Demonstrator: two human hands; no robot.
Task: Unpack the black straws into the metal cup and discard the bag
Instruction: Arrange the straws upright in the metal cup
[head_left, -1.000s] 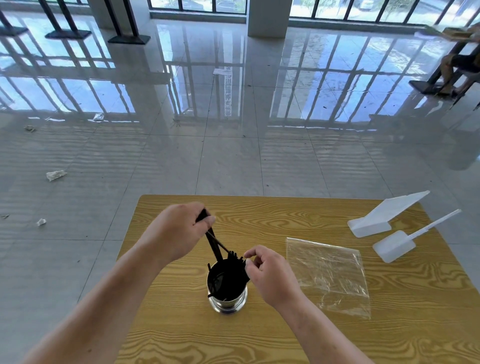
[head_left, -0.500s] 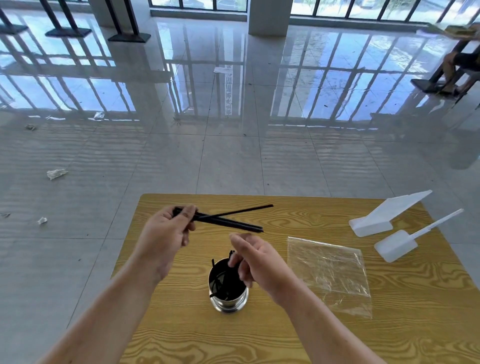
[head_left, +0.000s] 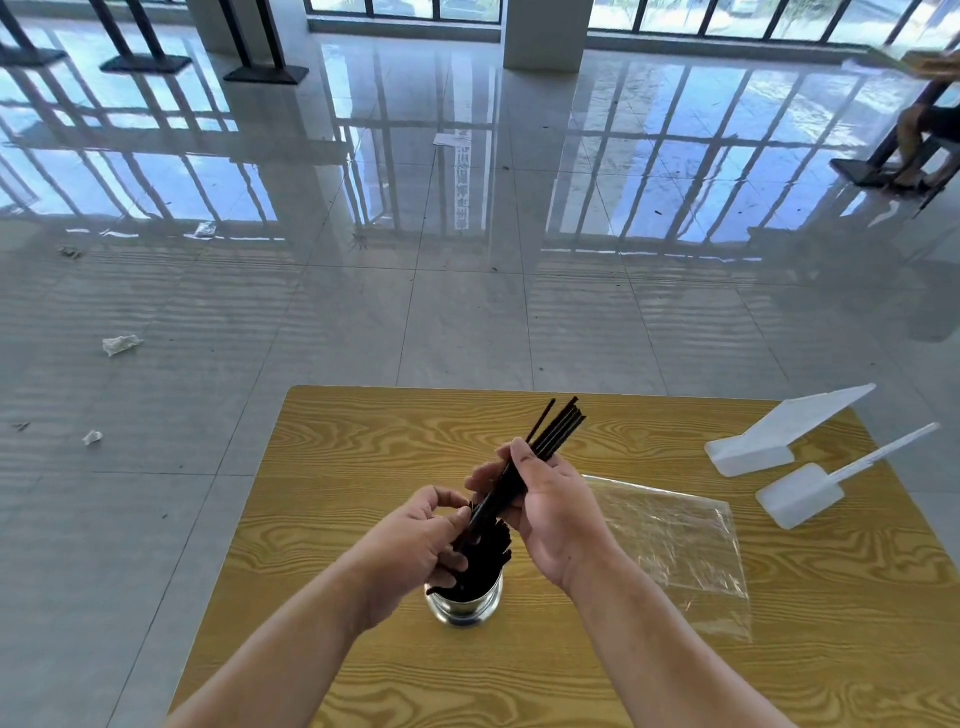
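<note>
Several black straws (head_left: 551, 435) form one loose bundle, tilted up and away to the right, with the lower ends aimed at the metal cup (head_left: 465, 605).

Head view (only view):
- Right hand (head_left: 550, 506): grip wrapped round the bundle at about mid-length. Judged purpose: keep the straws together so they go in as one.
- Left hand (head_left: 410, 545): grip narrow, fingertips pinching the bundle's lower end just above the cup mouth. Judged purpose: steer the ends into an opening that is already crowded.
- Seated straws (head_left: 485, 564): a dark mass standing in the cup, some tips splayed over the rim.
- The cup stands upright on the surface (head_left: 363, 431), partly hidden by the left hand.
- Bag (head_left: 675, 545): clear, flat, apparently empty. It lies on the surface to the right of the cup, and neither hand touches it. Probably set aside to free both hands. Discard not yet done.
- Two white scoops (head_left: 779, 441) at the far right, untouched.

Judgement: late in the unpacking. Risk: incoming ends catch on the seated straws and tip the cup.
</note>
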